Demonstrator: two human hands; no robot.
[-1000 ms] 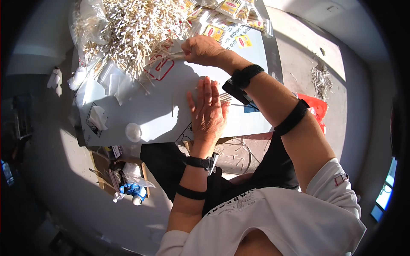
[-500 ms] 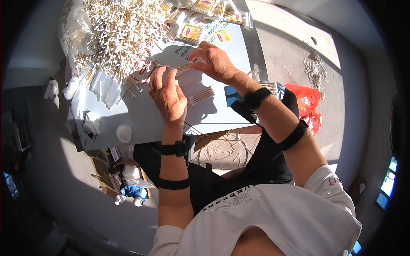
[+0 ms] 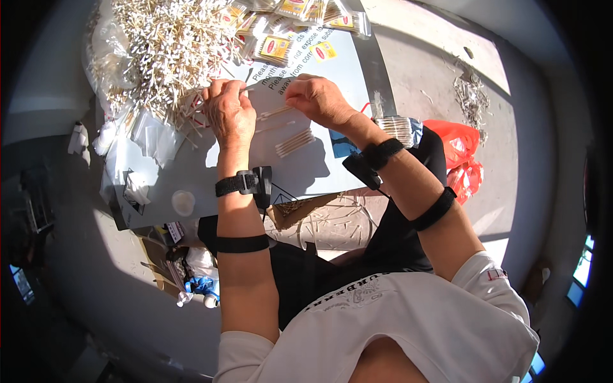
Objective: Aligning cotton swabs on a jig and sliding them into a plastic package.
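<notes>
Two grips stand apart in my view: my right hand [image 3: 321,103] has its fingers curled in beside a few loose swabs [image 3: 274,112], though I cannot tell whether it pinches them; my left hand [image 3: 230,116] bends its fingers near the swab heap [image 3: 172,57], its hold hidden from me. Just bodyward of both, a small swab row [image 3: 295,142] lies on the desk [image 3: 300,182], long axis slanting up rightward, nearer my right hand.
</notes>
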